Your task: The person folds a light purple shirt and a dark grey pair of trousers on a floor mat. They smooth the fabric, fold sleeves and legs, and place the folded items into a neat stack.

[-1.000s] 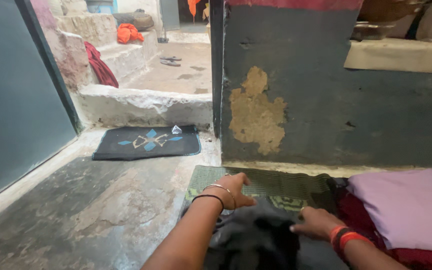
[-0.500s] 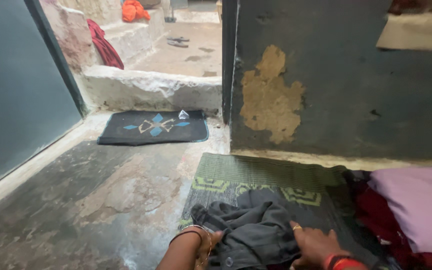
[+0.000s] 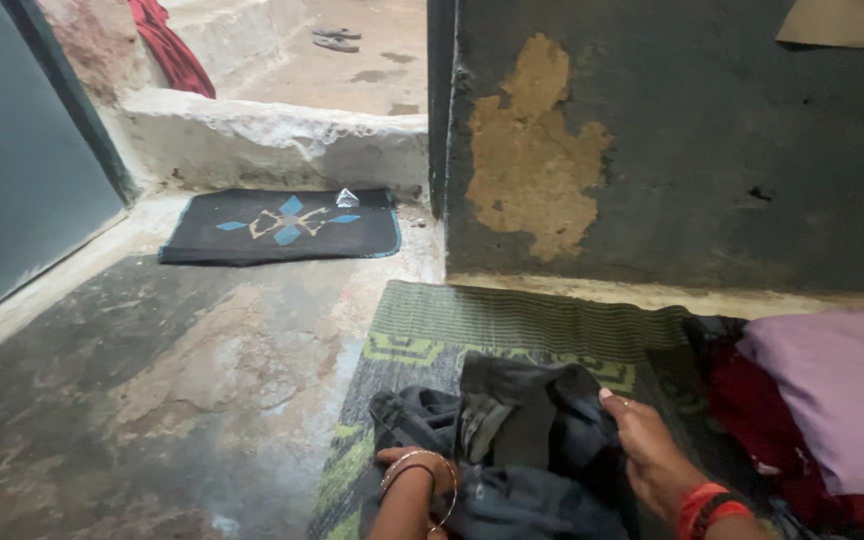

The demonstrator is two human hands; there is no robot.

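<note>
A dark grey garment lies bunched on a green patterned mat at the bottom of the head view. My left hand, with bangles at the wrist, presses on the garment's left edge, fingers mostly tucked under the cloth. My right hand, with red bangles on its wrist, grips the garment's right side and holds a fold lifted up.
A folded lilac cloth lies on red fabric at the right. A dark wall with a patch of missing paint stands behind the mat. A black doormat lies before a stone step; a dark door is at the left.
The camera has tilted down. Both hands have pulled back toward me, and the right hand has lifted a fold of the dark garment, which was flatter before.
</note>
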